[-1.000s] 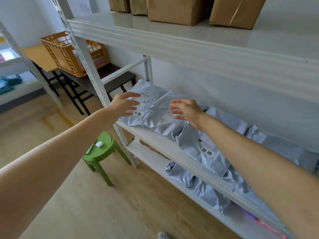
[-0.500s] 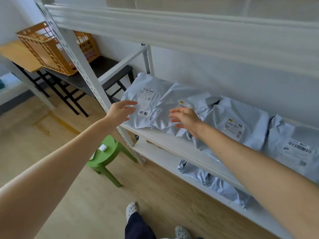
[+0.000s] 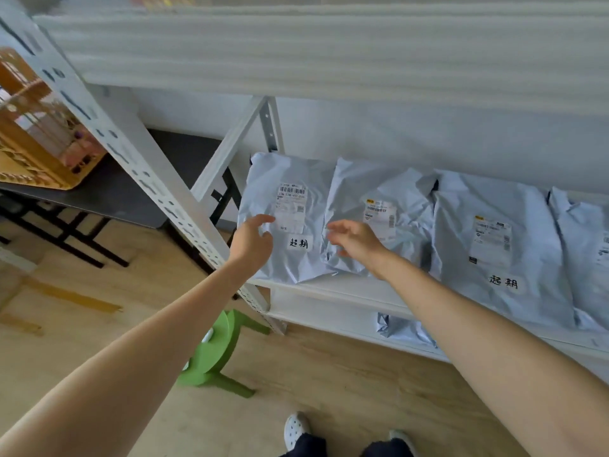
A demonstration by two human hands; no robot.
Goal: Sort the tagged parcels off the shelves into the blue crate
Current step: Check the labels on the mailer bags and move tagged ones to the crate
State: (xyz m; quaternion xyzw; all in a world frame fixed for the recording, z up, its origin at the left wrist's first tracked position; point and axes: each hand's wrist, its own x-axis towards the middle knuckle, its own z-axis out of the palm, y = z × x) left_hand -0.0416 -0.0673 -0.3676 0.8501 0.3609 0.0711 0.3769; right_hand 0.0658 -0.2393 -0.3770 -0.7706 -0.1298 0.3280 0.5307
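Well, we stand facing a white metal shelving rack (image 3: 131, 150) set against a pale wall (image 3: 412, 136), with a light wooden plank floor (image 3: 346, 374) under us. A small green plastic stool (image 3: 214, 354) sits on the floor just beside the rack's front post. Off to our left an orange slatted plastic crate (image 3: 36, 153) rests on a dark tabletop (image 3: 115, 199).

On the rack's middle shelf board (image 3: 329, 288) the leftmost grey plastic mailer parcel (image 3: 296, 179) has its long axis running from the shelf's front lip back toward the wall. Its printed label reads upright to us, and a white handwritten tag (image 3: 299, 243) sits near its front end. The second grey mailer parcel (image 3: 395, 189) lies just beside it, their edges touching, and shows a printed label. The third grey mailer parcel (image 3: 514, 209) points the same way and carries a handwritten tag near its front end too. More grey mailers (image 3: 405, 328) lie on the board below.

Our left hand (image 3: 252, 242) is over the leftmost parcel's left side, thumb and forefinger spread wide, holding nothing; we cannot tell whether the fingertips touch the plastic. Our right hand (image 3: 354, 240) hovers over the seam between the first two parcels, fingers loosely spread and slightly curled, gripping nothing.
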